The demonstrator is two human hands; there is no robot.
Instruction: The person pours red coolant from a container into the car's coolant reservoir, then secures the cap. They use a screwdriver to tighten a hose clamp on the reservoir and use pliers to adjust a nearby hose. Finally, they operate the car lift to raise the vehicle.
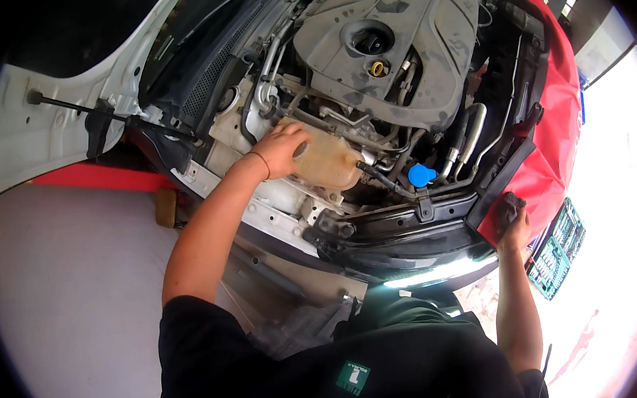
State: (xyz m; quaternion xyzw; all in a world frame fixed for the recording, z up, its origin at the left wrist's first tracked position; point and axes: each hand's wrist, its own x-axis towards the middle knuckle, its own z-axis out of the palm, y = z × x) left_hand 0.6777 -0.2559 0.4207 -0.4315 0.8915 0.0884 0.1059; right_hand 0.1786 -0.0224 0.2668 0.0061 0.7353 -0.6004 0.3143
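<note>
Inside the engine bay, my left hand (282, 151) lies over the near left end of a yellowed plastic coolant tank (330, 159), its fingers curled on the tank's top. A dark round spot shows at the fingertips; whether it is an opening or a cap I cannot tell. A black hose (376, 176) runs from the tank's right end. Off to the right, my right hand (515, 230) is closed round a dark lumpy object (511, 206), held over the red fender cover (547, 158). Its kind is not clear.
A grey engine cover (388, 44) with a yellow-ringed dipstick (378, 68) fills the middle of the bay. A blue washer-fluid cap (421, 175) stands right of the tank. The raised hood's strut (75, 106) is at the left. A green tool case (555, 259) lies at the right.
</note>
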